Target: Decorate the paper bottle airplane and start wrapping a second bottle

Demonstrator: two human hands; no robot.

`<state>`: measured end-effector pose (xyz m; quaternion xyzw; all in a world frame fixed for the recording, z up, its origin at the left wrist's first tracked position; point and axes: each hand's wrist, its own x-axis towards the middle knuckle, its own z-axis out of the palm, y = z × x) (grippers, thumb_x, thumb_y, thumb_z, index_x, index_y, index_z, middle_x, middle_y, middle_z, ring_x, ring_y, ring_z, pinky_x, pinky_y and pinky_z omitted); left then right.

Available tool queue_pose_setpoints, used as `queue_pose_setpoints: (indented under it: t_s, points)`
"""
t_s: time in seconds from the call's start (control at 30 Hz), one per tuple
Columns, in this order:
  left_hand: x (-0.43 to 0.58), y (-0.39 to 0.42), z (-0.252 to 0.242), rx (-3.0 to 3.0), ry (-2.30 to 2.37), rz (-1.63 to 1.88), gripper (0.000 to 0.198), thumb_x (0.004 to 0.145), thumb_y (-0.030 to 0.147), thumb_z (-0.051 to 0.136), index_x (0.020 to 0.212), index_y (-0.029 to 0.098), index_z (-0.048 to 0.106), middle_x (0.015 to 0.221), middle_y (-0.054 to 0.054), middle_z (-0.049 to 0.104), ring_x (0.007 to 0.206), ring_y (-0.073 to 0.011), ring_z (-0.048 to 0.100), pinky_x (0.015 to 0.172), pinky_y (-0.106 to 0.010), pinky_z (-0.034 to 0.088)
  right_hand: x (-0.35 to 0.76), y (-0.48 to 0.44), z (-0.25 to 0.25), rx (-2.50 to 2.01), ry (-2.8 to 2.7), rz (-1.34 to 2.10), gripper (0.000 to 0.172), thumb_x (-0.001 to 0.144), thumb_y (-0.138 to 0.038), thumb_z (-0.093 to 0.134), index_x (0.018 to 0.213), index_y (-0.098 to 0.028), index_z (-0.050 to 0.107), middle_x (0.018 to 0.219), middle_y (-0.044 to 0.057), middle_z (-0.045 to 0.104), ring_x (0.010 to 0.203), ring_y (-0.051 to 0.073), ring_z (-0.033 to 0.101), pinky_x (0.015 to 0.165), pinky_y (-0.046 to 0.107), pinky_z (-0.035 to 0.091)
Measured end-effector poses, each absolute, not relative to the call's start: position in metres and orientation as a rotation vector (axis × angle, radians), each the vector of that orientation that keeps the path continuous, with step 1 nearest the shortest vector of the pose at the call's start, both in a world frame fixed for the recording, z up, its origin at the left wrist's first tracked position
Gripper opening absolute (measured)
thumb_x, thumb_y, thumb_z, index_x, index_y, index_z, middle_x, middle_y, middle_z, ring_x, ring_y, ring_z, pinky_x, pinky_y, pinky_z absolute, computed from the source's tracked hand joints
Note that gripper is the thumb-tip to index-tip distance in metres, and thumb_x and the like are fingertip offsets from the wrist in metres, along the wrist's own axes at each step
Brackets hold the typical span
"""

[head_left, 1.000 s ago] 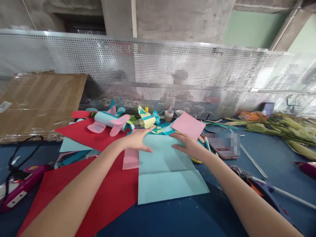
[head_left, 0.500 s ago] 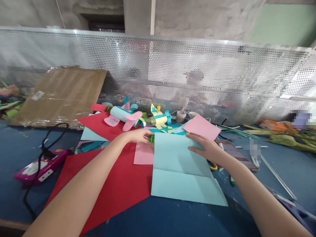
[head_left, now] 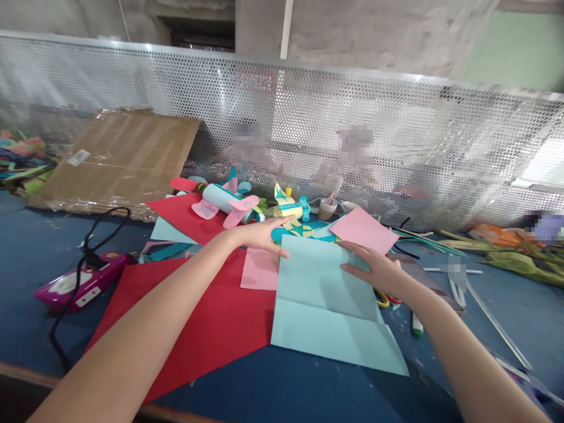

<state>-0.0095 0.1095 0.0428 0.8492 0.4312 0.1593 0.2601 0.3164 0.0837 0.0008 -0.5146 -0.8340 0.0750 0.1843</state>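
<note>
A light blue sheet [head_left: 328, 294] with a crease across it lies on the blue table. My right hand [head_left: 368, 264] rests on its upper right part, fingers spread, gripping nothing. At the sheet's upper left corner is my left hand [head_left: 267, 236], its thumb and fingers apart with nothing between them. Beneath that hand are a pink piece [head_left: 259, 269] and a large red sheet [head_left: 211, 317]. Just beyond it stand a yellow paper plane [head_left: 288, 210] and a light blue paper plane [head_left: 220, 200] with pink parts.
A purple power strip [head_left: 88, 282] with a black cable lies at left, before a cardboard sheet [head_left: 123, 158]. A pink square [head_left: 365, 230], yellow-handled scissors [head_left: 382, 299] and a marker [head_left: 416, 324] are at right. Perforated metal panels [head_left: 396, 129] stand behind.
My left hand has opened and let go of a small green item, moving slightly right. My right hand stays on the light blue sheet. The view has shifted a little.
</note>
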Motion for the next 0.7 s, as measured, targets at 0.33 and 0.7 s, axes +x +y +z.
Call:
queue_pose_setpoints:
  t_s: [0.33,0.7]
  points:
    - [0.041,0.101,0.026,2.634,1.319,0.257,0.08,0.076,0.058,0.066,0.143,0.021,0.044,0.146,-0.013,0.051,0.133,-0.0328,0.047,0.105,-0.041,0.039,0.314,0.086,-0.002,-1.353,-2.35,0.225,0.053,0.087,-0.045,0.054,0.135,-0.023,0.054,0.141,0.01,0.056,0.131,0.031,0.05,0.11,0.05,0.038]
    - [0.068,0.125,0.058,2.583,1.359,-0.221,0.069,0.05,0.052,0.083,0.111,0.024,0.066,0.118,-0.008,0.071,0.101,-0.0313,0.067,0.085,-0.036,0.051,0.308,0.088,-0.001,-1.407,-2.364,0.174,0.053,0.086,-0.043,0.058,0.134,-0.021,0.056,0.138,0.013,0.057,0.128,0.034,0.052,0.107,0.054,0.04]
